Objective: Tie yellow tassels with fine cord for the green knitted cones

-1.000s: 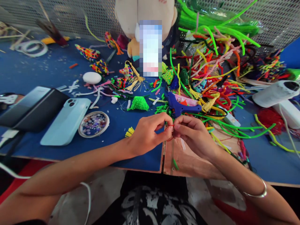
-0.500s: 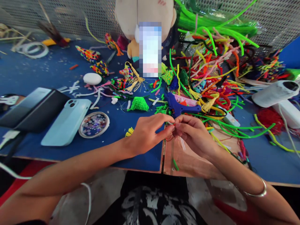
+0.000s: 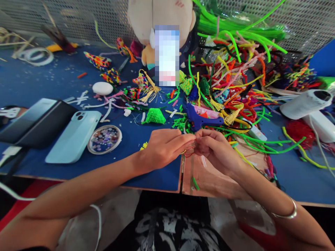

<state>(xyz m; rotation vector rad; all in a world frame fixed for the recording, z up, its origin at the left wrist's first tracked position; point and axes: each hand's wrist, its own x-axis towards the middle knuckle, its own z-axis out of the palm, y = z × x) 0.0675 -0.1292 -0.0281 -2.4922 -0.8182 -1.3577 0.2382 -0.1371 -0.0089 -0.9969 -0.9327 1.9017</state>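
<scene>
My left hand (image 3: 164, 148) and right hand (image 3: 216, 150) meet fingertip to fingertip just above the near edge of the surface (image 3: 47, 80), forearms angled inward, both pinching a thin red thread (image 3: 188, 150) that loops between and just below the fingertips, in front of the blue glue gun (image 3: 202, 120). Compared with half a second ago, my left fingers lie flatter and reach further toward the right hand, and the thread now hangs lower. No brand, label or writing can be read.
</scene>
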